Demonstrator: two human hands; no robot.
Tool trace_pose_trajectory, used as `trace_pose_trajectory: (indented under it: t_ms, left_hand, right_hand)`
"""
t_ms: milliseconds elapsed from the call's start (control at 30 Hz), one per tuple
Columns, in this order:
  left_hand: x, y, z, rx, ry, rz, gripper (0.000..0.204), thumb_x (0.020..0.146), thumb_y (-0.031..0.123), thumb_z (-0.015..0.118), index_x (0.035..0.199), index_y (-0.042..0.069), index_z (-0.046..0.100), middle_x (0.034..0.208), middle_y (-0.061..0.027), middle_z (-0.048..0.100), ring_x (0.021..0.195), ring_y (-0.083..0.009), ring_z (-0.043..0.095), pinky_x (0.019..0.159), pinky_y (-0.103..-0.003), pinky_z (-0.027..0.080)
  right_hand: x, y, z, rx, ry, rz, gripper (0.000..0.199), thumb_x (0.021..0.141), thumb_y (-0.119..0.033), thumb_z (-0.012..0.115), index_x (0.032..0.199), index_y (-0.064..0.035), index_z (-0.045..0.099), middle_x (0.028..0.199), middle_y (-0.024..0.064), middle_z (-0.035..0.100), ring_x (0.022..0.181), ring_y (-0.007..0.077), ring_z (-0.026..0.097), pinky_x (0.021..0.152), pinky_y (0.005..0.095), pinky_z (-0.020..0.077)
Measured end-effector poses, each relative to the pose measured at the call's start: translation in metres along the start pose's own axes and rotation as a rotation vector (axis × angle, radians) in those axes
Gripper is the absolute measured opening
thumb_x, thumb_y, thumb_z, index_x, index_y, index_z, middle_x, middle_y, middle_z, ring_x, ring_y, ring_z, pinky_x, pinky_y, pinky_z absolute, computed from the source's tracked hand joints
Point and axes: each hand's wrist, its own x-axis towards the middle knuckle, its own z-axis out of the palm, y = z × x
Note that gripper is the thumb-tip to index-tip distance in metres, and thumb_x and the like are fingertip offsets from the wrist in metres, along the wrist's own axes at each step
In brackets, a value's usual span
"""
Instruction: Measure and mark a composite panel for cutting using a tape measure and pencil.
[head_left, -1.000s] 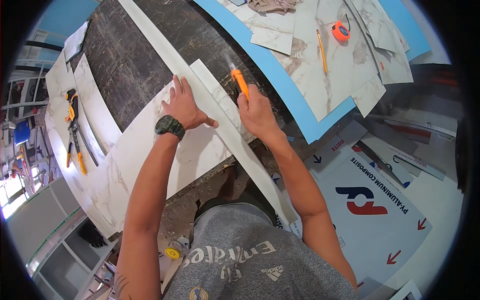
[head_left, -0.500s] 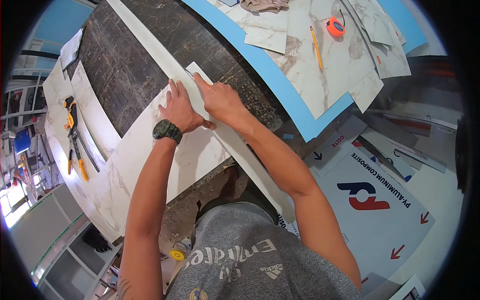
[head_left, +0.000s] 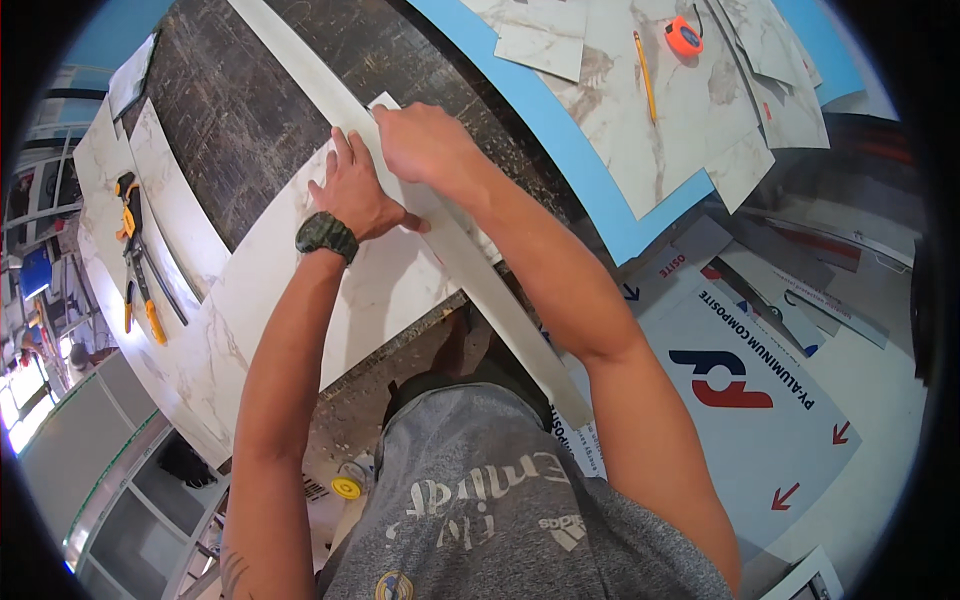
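Note:
A long pale flat bar lies diagonally across a white marble-patterned sheet, running past its near edge. My left hand is pressed flat with fingers spread, its thumb on the bar and its other fingertips by the bar's left side. Just right of it, my right hand is closed at the bar's right edge, near the sheet's far corner. Whatever its fingers grip is hidden beneath the hand.
Yellow-and-black hand tools lie on the sheet's left part. Beyond is a scuffed dark tabletop. At the upper right, marble-patterned offcuts on a blue sheet bear a pencil and orange tape measure. Printed panels lie at right.
My right hand has turned over, its outstretched index finger now curled out of sight. An orange bit seen at its fingers is now hidden. My left hand stays pressed down; the view has shifted slightly.

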Motion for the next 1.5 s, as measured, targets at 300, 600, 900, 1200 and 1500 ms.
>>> trace_pose_trajectory:
  t_ms: [300,600,900,1200,1500]
  left_hand:
    - [0.002,0.001,0.002,0.042,0.031,-0.008,0.157,0.042,0.06,0.098,0.158,-0.008,0.019,0.168,-0.0293,0.011,0.148,-0.046,0.034,0.106,-0.073,0.037]
    - [0.003,0.004,0.008,0.121,0.074,0.023,0.155,0.041,0.063,0.097,0.156,-0.01,0.023,0.166,-0.0305,0.017,0.143,-0.0494,0.04,0.101,-0.072,0.042]
    - [0.004,0.005,0.003,0.157,0.037,0.009,0.156,0.04,0.065,0.097,0.156,-0.01,0.024,0.164,-0.0334,0.022,0.139,-0.0507,0.045,0.099,-0.067,0.048]
    - [0.003,0.005,0.006,0.142,0.062,-0.001,0.153,0.043,0.064,0.096,0.157,-0.007,0.024,0.168,-0.0257,0.015,0.144,-0.0508,0.037,0.102,-0.075,0.04]
    - [-0.001,0.01,-0.002,0.108,0.015,-0.029,0.156,0.042,0.063,0.097,0.158,-0.006,0.02,0.168,-0.0273,0.014,0.146,-0.0508,0.035,0.105,-0.076,0.037]
  right_hand:
    - [-0.052,0.008,0.01,0.013,0.004,0.029,0.026,0.092,-0.012,0.055,0.117,-0.0049,0.056,0.091,0.0233,0.072,0.08,0.0438,0.071,0.068,0.0521,0.0558]
    - [-0.187,0.028,0.014,-0.039,-0.061,0.109,0.044,0.092,-0.011,0.055,0.135,-0.0047,0.049,0.078,0.0234,0.07,0.068,0.0448,0.069,0.062,0.0553,0.0524]
    - [-0.273,0.029,0.005,-0.033,-0.304,0.289,0.066,0.09,-0.005,0.053,0.153,-0.0191,0.043,0.085,0.0239,0.07,0.07,0.044,0.065,0.065,0.0533,0.0504]
    - [-0.293,0.027,0.016,-0.084,-0.204,0.311,0.067,0.091,-0.007,0.052,0.155,-0.0213,0.042,0.085,0.0243,0.067,0.068,0.0433,0.065,0.064,0.0529,0.0495]
    - [-0.202,0.019,-0.001,-0.006,0.028,0.148,0.055,0.096,-0.013,0.053,0.151,-0.0142,0.046,0.08,0.0247,0.066,0.065,0.043,0.066,0.061,0.0545,0.0522]
